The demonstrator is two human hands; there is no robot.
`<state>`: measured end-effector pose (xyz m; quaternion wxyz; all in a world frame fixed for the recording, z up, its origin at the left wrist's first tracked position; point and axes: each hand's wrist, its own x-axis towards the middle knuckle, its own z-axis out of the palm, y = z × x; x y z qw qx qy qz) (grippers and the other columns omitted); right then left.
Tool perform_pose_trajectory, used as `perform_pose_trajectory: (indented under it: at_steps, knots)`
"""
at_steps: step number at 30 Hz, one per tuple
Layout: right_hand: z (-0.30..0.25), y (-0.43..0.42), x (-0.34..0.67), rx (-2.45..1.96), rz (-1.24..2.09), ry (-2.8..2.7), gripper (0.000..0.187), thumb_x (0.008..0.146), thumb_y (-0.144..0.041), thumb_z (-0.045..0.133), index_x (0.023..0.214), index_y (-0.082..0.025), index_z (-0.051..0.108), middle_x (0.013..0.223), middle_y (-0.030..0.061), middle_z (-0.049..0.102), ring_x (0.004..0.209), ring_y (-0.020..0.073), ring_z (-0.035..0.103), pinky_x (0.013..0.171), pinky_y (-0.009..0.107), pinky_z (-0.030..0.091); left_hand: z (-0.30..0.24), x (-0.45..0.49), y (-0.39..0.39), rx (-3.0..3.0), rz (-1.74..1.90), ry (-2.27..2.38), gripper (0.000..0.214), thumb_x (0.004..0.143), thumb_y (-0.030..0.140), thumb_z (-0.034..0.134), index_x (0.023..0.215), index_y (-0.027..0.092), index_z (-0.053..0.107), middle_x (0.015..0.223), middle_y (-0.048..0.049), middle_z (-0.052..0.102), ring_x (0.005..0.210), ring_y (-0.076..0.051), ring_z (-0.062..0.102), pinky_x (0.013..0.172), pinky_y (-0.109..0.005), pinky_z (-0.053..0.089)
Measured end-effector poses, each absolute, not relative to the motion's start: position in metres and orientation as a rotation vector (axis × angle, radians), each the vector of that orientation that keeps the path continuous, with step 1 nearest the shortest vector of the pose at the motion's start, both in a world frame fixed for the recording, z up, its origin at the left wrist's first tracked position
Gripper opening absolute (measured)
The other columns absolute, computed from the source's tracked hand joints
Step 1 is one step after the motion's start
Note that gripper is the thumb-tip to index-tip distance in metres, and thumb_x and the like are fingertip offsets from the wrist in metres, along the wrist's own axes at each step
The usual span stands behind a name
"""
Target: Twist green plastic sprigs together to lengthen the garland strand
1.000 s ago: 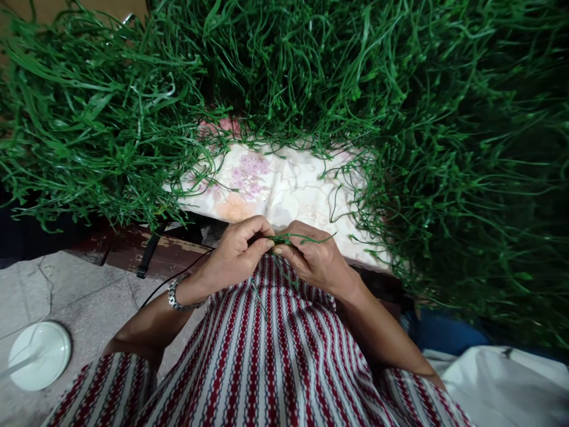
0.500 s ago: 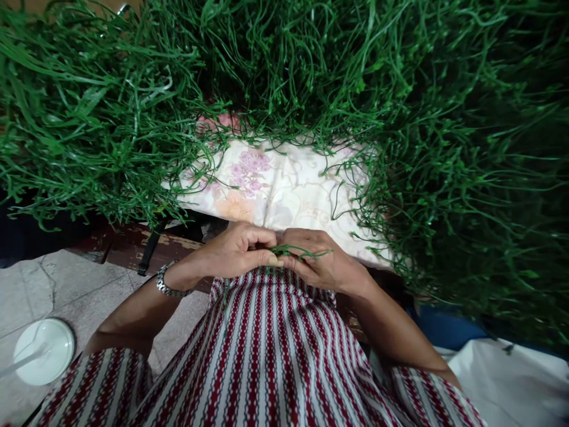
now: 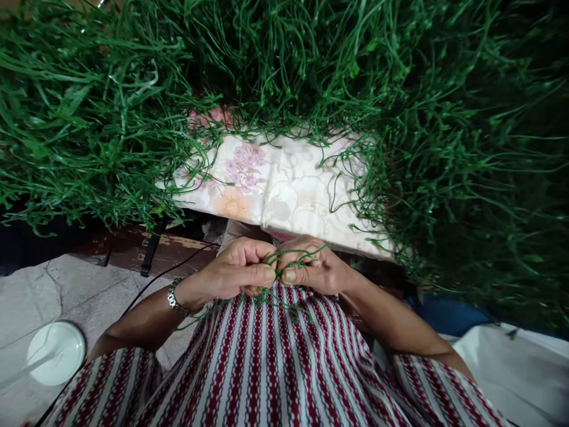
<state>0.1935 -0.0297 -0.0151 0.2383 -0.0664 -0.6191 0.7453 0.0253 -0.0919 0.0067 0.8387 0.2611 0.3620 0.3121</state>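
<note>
My left hand (image 3: 235,273) and my right hand (image 3: 315,270) meet thumb to thumb just above my lap, both pinched on a thin green stem (image 3: 291,257) that curls over my right fingers. Loose ends of the stem trail down onto my red-and-white striped skirt (image 3: 275,367). A metal watch (image 3: 174,299) is on my left wrist. Directly beyond my hands lies a floral cloth (image 3: 284,190), ringed by a big heap of long green stems (image 3: 400,107).
The heap of greens fills the top and right of the view. A dark wooden edge (image 3: 133,252) with a black strap runs under the cloth. A white round lid (image 3: 56,353) lies on the grey floor at lower left. White fabric (image 3: 515,373) sits at lower right.
My hands have stayed together on the stem and dropped slightly toward my lap. More of the stem now curls above my right fingers and trails onto the skirt.
</note>
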Motion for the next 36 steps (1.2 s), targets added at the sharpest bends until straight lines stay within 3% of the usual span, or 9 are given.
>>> perform_pose_trajectory:
  at_steps: [10,13,18,20,24,29,33,36]
  knots:
    - [-0.027,-0.038,0.198,-0.072,2.258,-1.326,0.027,0.083,-0.031,0.057,0.064,-0.012,0.056,0.057,-0.0019,0.049,0.053,0.0067,0.044,0.053,0.022,0.035,0.008,0.024,-0.097,0.5,0.742,0.707,0.031,0.071,0.035,0.065,0.062,0.014,0.043,0.048,0.0074,0.035,0.04,-0.002,0.025,0.039,-0.017,0.019]
    - [-0.025,-0.033,0.206,-0.1,2.184,-1.349,0.025,0.086,-0.031,0.055,0.068,-0.013,0.056,0.058,-0.0021,0.049,0.054,0.0073,0.045,0.055,0.023,0.035,0.01,0.017,-0.092,0.586,0.871,0.742,0.029,0.074,0.034,0.063,0.061,0.014,0.045,0.052,0.0052,0.038,0.043,-0.004,0.03,0.041,-0.018,0.024]
    - [-0.012,-0.025,0.212,-0.414,2.04,-1.549,0.029,0.09,-0.037,0.046,0.074,-0.014,0.051,0.079,0.0046,0.055,0.072,0.0105,0.051,0.067,0.026,0.041,0.006,0.016,-0.079,0.805,0.932,0.932,0.024,0.078,0.032,0.061,0.067,0.014,0.05,0.059,0.0038,0.039,0.044,-0.003,0.029,0.039,-0.018,0.022]
    - [-0.008,-0.026,0.209,-0.571,2.072,-1.499,0.024,0.092,-0.036,0.044,0.081,-0.015,0.049,0.079,0.0029,0.054,0.065,0.0085,0.051,0.06,0.023,0.041,0.004,0.02,-0.074,0.894,0.969,1.022,0.022,0.079,0.03,0.061,0.067,0.014,0.051,0.063,0.0033,0.038,0.046,-0.003,0.031,0.039,-0.018,0.024]
    - [-0.009,-0.03,0.199,-0.695,2.096,-1.503,0.025,0.09,-0.039,0.047,0.085,-0.014,0.05,0.066,-0.0044,0.042,0.049,0.0034,0.034,0.046,0.017,0.029,0.001,0.028,-0.065,1.092,1.062,1.156,0.022,0.078,0.027,0.063,0.064,0.014,0.052,0.068,0.0025,0.038,0.051,-0.004,0.034,0.043,-0.019,0.027]
    - [-0.012,-0.033,0.189,-0.784,1.956,-1.591,0.028,0.076,-0.037,0.067,0.085,-0.015,0.052,0.065,-0.006,0.039,0.058,0.0051,0.034,0.054,0.018,0.031,-0.004,0.029,-0.062,1.161,1.109,1.259,0.023,0.077,0.026,0.064,0.061,0.014,0.053,0.07,0.0013,0.04,0.058,-0.006,0.038,0.046,-0.019,0.028]
    - [-0.015,-0.035,0.185,-0.732,1.959,-1.62,0.022,0.084,-0.036,0.058,0.08,-0.014,0.057,0.067,-0.0036,0.047,0.062,0.0062,0.041,0.061,0.019,0.038,-0.003,0.028,-0.061,0.972,1.149,1.158,0.023,0.075,0.027,0.066,0.062,0.013,0.052,0.069,0.0027,0.042,0.049,-0.003,0.036,0.04,-0.017,0.026]
    - [-0.016,-0.033,0.185,-0.641,1.989,-1.592,0.023,0.087,-0.034,0.053,0.085,-0.013,0.062,0.074,-0.0001,0.057,0.066,0.0069,0.048,0.067,0.021,0.042,0.001,0.029,-0.058,0.706,1.142,0.981,0.021,0.076,0.028,0.065,0.067,0.014,0.051,0.071,0.0027,0.052,0.039,0.0,0.032,0.036,-0.015,0.027]
